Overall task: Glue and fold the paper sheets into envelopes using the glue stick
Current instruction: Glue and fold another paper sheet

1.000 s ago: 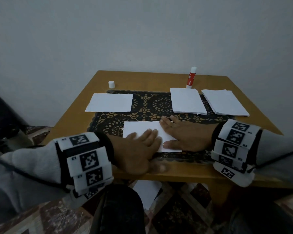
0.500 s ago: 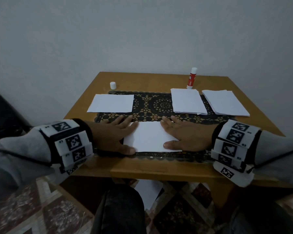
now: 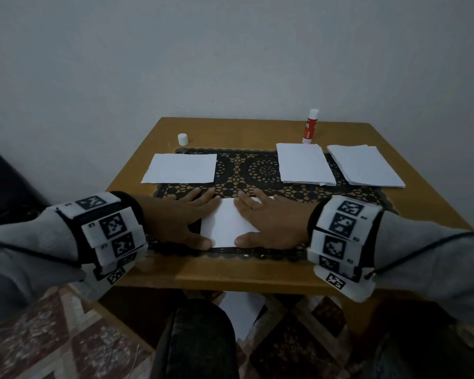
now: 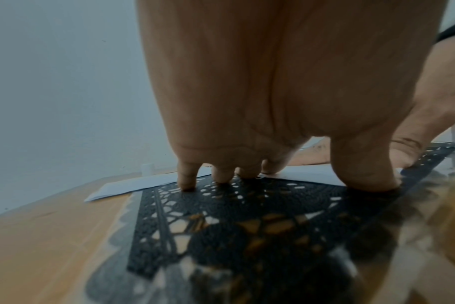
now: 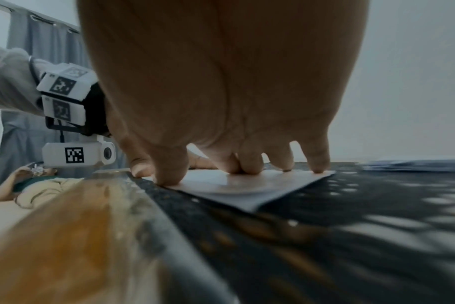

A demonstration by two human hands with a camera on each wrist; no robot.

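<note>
Obscured: right end of folded paper lies under right hand; left edge partly under left hand. Right wrist view blurred in foreground. A sheet on the floor under the table is cut off by the tabletop edge.

Hands: both flat, fingers straight, palms down, gripping nothing. Right hand presses on the paper. Left fingertips rest on black lace mat at the paper's left edge; thumb touches the near left corner.

Task items: folded paper near front centre of wooden table, on mat. Glue stick upright, uncapped, at far right; white cap far left, well apart. Single sheet on left; two paper stacks on right.

Containers: none seen.
</note>
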